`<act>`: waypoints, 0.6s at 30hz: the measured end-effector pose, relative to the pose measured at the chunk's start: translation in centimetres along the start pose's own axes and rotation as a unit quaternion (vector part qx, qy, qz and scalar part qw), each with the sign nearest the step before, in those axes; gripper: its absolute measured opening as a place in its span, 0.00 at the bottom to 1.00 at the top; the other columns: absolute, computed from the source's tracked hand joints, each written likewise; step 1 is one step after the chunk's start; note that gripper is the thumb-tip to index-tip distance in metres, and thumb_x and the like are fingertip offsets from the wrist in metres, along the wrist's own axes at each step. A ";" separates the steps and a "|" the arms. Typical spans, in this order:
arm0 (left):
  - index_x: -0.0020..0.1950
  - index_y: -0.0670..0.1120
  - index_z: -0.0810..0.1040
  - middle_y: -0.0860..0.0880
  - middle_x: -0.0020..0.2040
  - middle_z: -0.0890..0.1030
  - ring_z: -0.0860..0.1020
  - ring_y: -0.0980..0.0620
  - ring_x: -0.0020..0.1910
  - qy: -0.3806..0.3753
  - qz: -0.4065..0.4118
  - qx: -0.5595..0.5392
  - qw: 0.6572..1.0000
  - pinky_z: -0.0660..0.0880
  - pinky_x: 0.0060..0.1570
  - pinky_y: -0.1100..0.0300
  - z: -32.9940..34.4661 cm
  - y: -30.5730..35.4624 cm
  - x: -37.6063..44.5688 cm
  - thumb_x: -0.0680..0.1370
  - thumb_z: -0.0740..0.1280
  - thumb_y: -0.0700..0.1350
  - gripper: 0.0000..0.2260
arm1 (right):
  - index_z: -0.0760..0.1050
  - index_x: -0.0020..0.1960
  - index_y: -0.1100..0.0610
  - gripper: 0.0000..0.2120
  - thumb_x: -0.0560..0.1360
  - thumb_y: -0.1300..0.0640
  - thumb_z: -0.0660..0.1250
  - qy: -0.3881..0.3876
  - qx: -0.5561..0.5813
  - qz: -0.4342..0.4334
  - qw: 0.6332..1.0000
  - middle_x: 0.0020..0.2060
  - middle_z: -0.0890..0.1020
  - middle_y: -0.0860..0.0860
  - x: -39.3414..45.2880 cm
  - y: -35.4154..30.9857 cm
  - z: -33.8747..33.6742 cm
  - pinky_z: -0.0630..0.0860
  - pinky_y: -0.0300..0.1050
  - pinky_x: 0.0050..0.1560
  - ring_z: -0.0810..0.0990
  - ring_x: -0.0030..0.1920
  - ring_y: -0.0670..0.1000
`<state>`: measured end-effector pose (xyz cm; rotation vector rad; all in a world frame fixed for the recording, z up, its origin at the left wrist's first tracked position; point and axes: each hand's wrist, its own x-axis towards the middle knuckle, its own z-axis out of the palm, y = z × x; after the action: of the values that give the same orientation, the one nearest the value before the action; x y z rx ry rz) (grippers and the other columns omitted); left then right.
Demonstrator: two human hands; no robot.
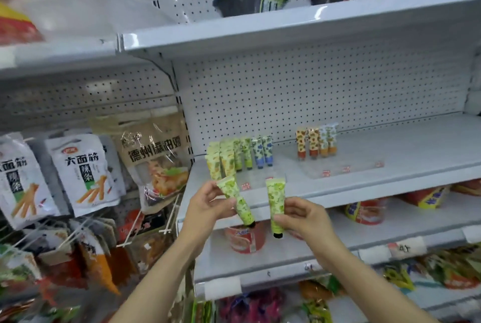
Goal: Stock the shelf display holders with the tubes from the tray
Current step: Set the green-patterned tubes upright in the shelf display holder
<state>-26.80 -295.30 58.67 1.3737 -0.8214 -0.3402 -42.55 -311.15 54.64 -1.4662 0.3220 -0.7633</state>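
white pegboard wall (pixel 312 93) | grey metal shelves (pixel 286 26) | bright, even light

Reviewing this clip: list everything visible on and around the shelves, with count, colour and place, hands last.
Held tubes: 2, green floral, black caps down; one in each hand.
Shelved tubes: pale yellow-green, green and blue, upright at the middle shelf's left; exact count unclear.
Orange-patterned tubes: about 4, further right.
Middle shelf: 1, white, mostly bare.
Dark bowls: several, top shelf.
Snack bags: several, white and tan, hanging at left.
Red tubs: a few, lower shelf.
Left hand: grips one tube.
Right hand: grips the other.
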 end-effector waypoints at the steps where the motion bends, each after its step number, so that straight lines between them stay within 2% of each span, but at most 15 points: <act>1: 0.58 0.40 0.76 0.43 0.52 0.83 0.83 0.44 0.48 -0.002 0.007 0.008 1.000 0.82 0.46 0.52 0.4 0.8 1.0 0.75 0.69 0.32 0.13 | 0.81 0.50 0.60 0.13 0.66 0.64 0.77 -0.004 -0.002 -0.004 1.000 0.43 0.86 0.54 0.9 -0.3 -0.6 0.78 0.39 0.41 0.83 0.45 0.52; 3: 0.59 0.43 0.75 0.46 0.47 0.84 0.82 0.45 0.47 -0.012 0.023 0.025 0.999 0.81 0.44 0.55 0.9 2.5 2.9 0.76 0.69 0.32 0.14 | 0.81 0.50 0.62 0.13 0.66 0.65 0.76 -0.018 0.000 -0.014 1.000 0.44 0.85 0.57 2.8 -0.8 -1.7 0.80 0.42 0.44 0.83 0.46 0.54; 4: 0.60 0.46 0.75 0.44 0.46 0.83 0.82 0.45 0.46 -0.020 0.033 0.038 0.999 0.81 0.44 0.54 0.9 3.2 4.0 0.76 0.69 0.33 0.16 | 0.80 0.51 0.64 0.14 0.66 0.66 0.76 -0.021 0.006 -0.019 1.000 0.45 0.85 0.59 3.8 -1.1 -2.1 0.80 0.43 0.45 0.83 0.46 0.56; 6: 0.59 0.50 0.77 0.35 0.51 0.80 0.82 0.43 0.45 -0.026 0.045 0.076 0.996 0.82 0.47 0.51 1.0 4.6 6.1 0.75 0.71 0.34 0.17 | 0.80 0.52 0.65 0.15 0.66 0.66 0.76 -0.023 0.009 -0.027 0.999 0.45 0.85 0.60 5.7 -1.3 -2.8 0.81 0.44 0.46 0.83 0.47 0.57; 7: 0.58 0.50 0.77 0.34 0.52 0.80 0.82 0.42 0.45 -0.023 0.049 0.092 0.994 0.82 0.48 0.51 1.1 5.2 7.1 0.75 0.71 0.34 0.16 | 0.80 0.52 0.64 0.15 0.66 0.65 0.76 -0.025 0.005 -0.029 0.999 0.46 0.85 0.59 6.6 -1.3 -3.1 0.81 0.45 0.47 0.83 0.48 0.56; 10: 0.57 0.46 0.77 0.42 0.48 0.83 0.83 0.44 0.44 -0.018 0.060 0.123 0.990 0.82 0.49 0.51 1.6 6.7 10.3 0.77 0.70 0.38 0.10 | 0.79 0.55 0.61 0.19 0.65 0.61 0.78 -0.027 0.004 -0.022 0.999 0.48 0.85 0.57 9.0 -0.9 -3.6 0.81 0.48 0.50 0.84 0.50 0.55; 13: 0.53 0.42 0.79 0.49 0.41 0.82 0.80 0.52 0.40 -0.017 0.072 0.179 0.981 0.82 0.46 0.55 1.5 7.4 14.0 0.78 0.69 0.43 0.06 | 0.79 0.55 0.62 0.19 0.66 0.62 0.77 -0.024 0.013 -0.016 0.999 0.48 0.84 0.59 11.4 -0.4 -3.6 0.81 0.50 0.50 0.84 0.49 0.57; 18: 0.47 0.44 0.84 0.44 0.42 0.84 0.81 0.54 0.40 -0.021 0.089 0.241 0.966 0.82 0.45 0.58 1.6 7.2 19.0 0.75 0.74 0.44 0.05 | 0.79 0.55 0.61 0.18 0.67 0.63 0.76 -0.012 0.015 -0.010 1.000 0.47 0.84 0.59 14.8 -0.3 -3.0 0.81 0.46 0.48 0.83 0.48 0.55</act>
<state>-16.65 -307.48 71.46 1.7294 -1.1013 -0.0243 -33.69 -322.89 58.29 -1.4516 0.2780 -0.7624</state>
